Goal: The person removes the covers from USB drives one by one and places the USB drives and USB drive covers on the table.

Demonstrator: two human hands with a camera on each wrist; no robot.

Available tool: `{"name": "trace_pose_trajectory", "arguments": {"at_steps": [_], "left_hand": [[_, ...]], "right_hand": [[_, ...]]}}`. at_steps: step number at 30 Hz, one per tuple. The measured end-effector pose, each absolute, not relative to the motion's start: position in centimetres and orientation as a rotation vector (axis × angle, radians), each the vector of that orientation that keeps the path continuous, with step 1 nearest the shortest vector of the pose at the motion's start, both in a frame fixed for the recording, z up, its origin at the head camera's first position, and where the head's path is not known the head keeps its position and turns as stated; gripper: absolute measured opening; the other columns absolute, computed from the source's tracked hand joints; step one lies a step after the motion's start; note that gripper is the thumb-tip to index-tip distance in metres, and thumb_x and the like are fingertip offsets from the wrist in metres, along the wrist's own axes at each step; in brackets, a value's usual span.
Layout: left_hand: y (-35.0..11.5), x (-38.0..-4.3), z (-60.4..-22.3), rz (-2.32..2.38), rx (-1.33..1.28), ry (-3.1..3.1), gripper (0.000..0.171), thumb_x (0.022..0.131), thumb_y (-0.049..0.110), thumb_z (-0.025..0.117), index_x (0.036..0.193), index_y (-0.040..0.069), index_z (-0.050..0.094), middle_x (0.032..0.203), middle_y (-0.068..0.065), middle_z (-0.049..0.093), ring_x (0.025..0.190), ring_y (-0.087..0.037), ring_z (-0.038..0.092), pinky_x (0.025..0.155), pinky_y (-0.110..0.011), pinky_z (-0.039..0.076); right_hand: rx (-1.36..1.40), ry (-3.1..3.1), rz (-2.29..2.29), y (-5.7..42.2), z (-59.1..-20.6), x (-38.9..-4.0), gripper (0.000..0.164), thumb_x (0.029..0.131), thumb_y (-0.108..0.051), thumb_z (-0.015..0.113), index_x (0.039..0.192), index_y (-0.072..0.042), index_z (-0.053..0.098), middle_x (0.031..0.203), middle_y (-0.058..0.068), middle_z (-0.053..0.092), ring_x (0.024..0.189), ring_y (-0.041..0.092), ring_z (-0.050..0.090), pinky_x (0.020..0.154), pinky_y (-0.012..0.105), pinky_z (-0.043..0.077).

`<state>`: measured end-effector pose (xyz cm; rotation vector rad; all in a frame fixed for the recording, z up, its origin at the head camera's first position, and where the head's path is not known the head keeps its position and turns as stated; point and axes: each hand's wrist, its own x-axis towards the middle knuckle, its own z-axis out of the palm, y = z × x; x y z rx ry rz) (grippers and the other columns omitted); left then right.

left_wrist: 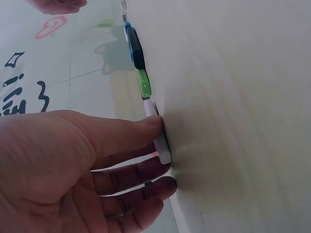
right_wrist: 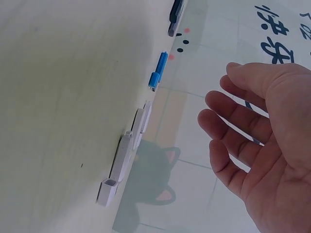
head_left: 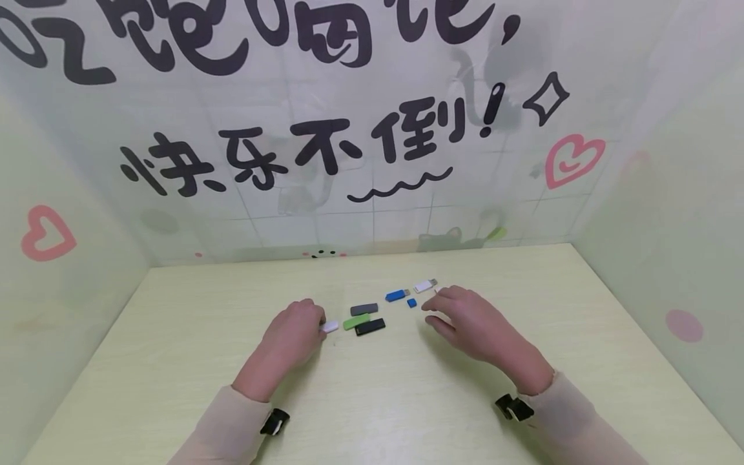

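Thumb and fingers of my left hand (head_left: 293,332) pinch a white USB stick (left_wrist: 163,145) close over the table. Just to its right lie a grey USB stick (head_left: 364,309), a green one (head_left: 356,321) and a black one (head_left: 370,327). My right hand (head_left: 473,323) hovers over the table with loosely bent fingers and nothing held. Near its fingertips are a small blue cap (head_left: 411,303), a blue USB stick (head_left: 396,295) with its metal plug bare, and a white one (head_left: 424,286). The right wrist view shows another white stick (right_wrist: 121,158) and a white cap (right_wrist: 107,192), mostly hidden by the hand in the head view.
The pale wooden table (head_left: 378,413) meets a back wall (head_left: 401,226) bearing black lettering and drawings. Side panels stand left (head_left: 64,310) and right (head_left: 651,258). Black straps circle both wrists over beige sleeves.
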<state>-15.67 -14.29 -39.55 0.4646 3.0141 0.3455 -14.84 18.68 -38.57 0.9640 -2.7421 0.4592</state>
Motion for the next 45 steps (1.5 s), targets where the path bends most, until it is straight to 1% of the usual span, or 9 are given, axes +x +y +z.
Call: {"name": "trace_pose_trajectory", "arguments": {"at_steps": [11,16,25,33,45], "left_hand": [[-14.42,-15.63,-39.67,0.371,0.460,3.014,0.008,0.093,0.007,0.081,0.095,0.001,0.075,0.083,-0.004,0.061,0.075,-0.018,0.057,0.072,-0.039,0.056],[-14.45,-15.68,-39.62,0.394,0.450,3.009,0.010,0.093,0.006,0.081,0.094,0.003,0.072,0.084,-0.004,0.064,0.076,-0.017,0.057,0.073,-0.039,0.057],[-14.51,-15.62,-39.57,0.430,0.437,3.000,0.013,0.092,0.004,0.081,0.092,0.004,0.068,0.083,-0.003,0.063,0.074,-0.018,0.056,0.070,-0.038,0.055],[-14.47,-15.60,-39.61,0.440,0.424,2.984,0.012,0.092,0.005,0.082,0.093,0.004,0.070,0.086,-0.003,0.066,0.074,-0.017,0.057,0.069,-0.037,0.055],[-14.59,-15.52,-39.50,0.463,0.420,2.964,0.009,0.093,0.005,0.081,0.092,0.005,0.073,0.086,-0.003,0.066,0.073,-0.017,0.057,0.066,-0.035,0.054]], "right_hand": [[0.987,-2.715,0.466,18.83,-38.65,-14.74,0.016,0.096,-0.014,0.081,0.111,-0.008,0.080,0.105,0.002,0.075,0.100,0.022,0.070,0.091,0.042,0.059],[0.995,-2.711,0.468,18.83,-38.70,-14.74,0.016,0.096,-0.014,0.081,0.111,-0.008,0.080,0.105,0.002,0.075,0.100,0.022,0.070,0.090,0.041,0.059],[0.998,-2.708,0.462,18.74,-38.78,-14.67,0.016,0.096,-0.014,0.081,0.111,-0.008,0.080,0.106,0.001,0.075,0.101,0.022,0.070,0.092,0.041,0.059],[1.006,-2.713,0.465,18.65,-38.93,-14.60,0.016,0.096,-0.014,0.080,0.112,-0.008,0.080,0.107,0.001,0.075,0.102,0.022,0.070,0.093,0.042,0.059],[1.047,-2.680,0.473,18.33,-39.12,-14.57,0.015,0.095,-0.012,0.081,0.110,-0.008,0.080,0.105,0.001,0.075,0.099,0.021,0.070,0.090,0.042,0.059]]}}
